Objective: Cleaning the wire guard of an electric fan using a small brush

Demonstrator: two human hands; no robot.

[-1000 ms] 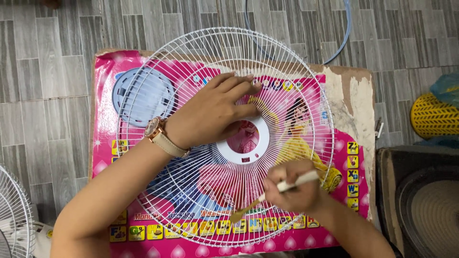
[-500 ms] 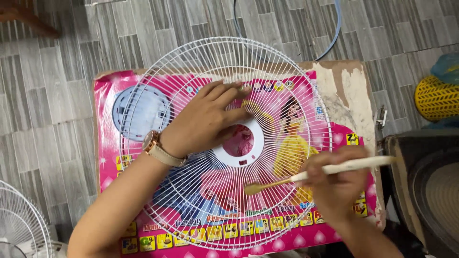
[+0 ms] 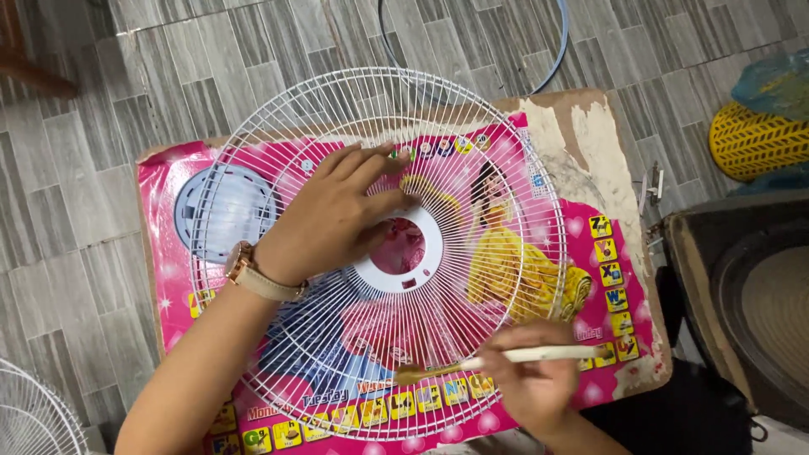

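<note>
Since half a second ago the brush (image 3: 497,358) has swung lower, its handle lying nearly level and its bristle end shifted left to the lower wires of the fan guard (image 3: 379,253), while the pressing hand has stayed put. At the far left edge, part of another white wire grille (image 3: 34,417) shows on the grey tiled floor (image 3: 76,152). Next comes the pink picture-printed board (image 3: 168,202) that lies under the guard. The left hand (image 3: 337,211), with a watch (image 3: 253,274) on its wrist, lies flat with fingers spread on the wires, fingertips reaching toward the white centre ring (image 3: 404,253); it presses rather than clasps anything. The round white guard rests on the board, covering most of it. Lower right of centre, the right hand (image 3: 535,383) is closed around the brush handle, the bristles touching the guard's wires near its lower rim. Farther right stand a dark box (image 3: 725,278) and a yellow basket (image 3: 754,143), well apart from the guard.
</note>
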